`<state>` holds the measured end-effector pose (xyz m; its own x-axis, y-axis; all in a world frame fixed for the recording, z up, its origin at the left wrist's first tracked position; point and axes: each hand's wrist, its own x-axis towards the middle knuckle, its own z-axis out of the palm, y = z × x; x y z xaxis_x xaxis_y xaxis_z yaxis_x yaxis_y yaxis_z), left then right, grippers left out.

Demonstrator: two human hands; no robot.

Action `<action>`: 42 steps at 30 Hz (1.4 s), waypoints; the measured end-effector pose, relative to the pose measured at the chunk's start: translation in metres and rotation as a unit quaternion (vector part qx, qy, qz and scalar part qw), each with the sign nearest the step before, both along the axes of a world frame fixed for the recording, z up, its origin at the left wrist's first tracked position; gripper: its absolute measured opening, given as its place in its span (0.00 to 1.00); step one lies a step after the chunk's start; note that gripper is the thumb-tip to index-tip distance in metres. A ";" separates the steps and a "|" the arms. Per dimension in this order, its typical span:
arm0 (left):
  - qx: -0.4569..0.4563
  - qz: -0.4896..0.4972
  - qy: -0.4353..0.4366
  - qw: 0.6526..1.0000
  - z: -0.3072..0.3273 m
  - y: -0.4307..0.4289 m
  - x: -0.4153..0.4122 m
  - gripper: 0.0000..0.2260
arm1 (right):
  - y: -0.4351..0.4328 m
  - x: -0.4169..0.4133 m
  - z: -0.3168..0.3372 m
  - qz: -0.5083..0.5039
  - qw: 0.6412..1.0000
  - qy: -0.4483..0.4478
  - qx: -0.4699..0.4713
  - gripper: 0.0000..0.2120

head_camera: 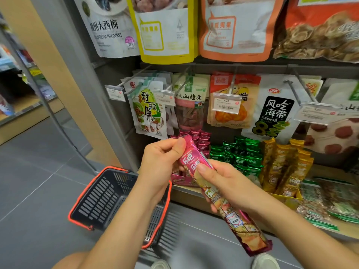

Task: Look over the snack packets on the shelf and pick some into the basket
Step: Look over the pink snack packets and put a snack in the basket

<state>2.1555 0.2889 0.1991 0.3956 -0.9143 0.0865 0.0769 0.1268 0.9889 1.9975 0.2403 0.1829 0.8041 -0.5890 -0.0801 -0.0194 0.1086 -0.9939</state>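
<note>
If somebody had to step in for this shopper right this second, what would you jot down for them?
Left hand pinches the top end of a long pink packet; right hand grips its middle.
The packet is in the air in front of the shelf, not in the basket.
The basket stands on the floor to the left; no packet shows in the part in view.
Done: one packet taken up for a look.
Left: drop it in the basket or put it back, then check the green packets and gold packets.

Both hands, left [162, 152] and right [223, 183], hold a pink packet [219, 199] above the basket [101, 199].
</note>
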 end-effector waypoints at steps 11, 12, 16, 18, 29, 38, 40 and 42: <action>0.002 -0.031 -0.093 0.995 -0.003 -0.001 -0.007 0.12 | 0.005 0.000 -0.014 -0.181 0.910 0.159 -0.338 0.20; 0.027 -0.038 -0.085 0.995 -0.004 -0.001 -0.009 0.13 | 0.006 0.001 -0.017 -0.195 0.888 0.183 -0.374 0.20; 0.064 -0.015 -0.026 0.998 -0.004 -0.003 -0.010 0.08 | 0.005 0.002 -0.020 -0.177 0.870 0.180 -0.423 0.17; 0.046 0.027 0.001 0.999 -0.001 -0.004 -0.004 0.10 | 0.001 -0.001 -0.020 -0.110 0.904 0.146 -0.387 0.19; 0.031 0.123 0.069 0.990 0.000 -0.003 0.025 0.17 | 0.006 0.000 -0.023 -0.021 0.981 0.092 -0.170 0.17; -0.011 0.024 0.151 0.988 -0.007 -0.008 0.012 0.16 | 0.014 0.005 -0.022 -0.101 0.978 0.054 -0.174 0.16; 0.023 -0.008 0.150 0.988 -0.011 -0.008 0.004 0.20 | 0.013 0.007 -0.021 -0.121 0.976 0.065 -0.168 0.18; 0.048 -0.037 0.139 0.988 -0.018 -0.008 -0.002 0.25 | 0.012 0.005 -0.020 -0.140 0.974 0.079 -0.158 0.20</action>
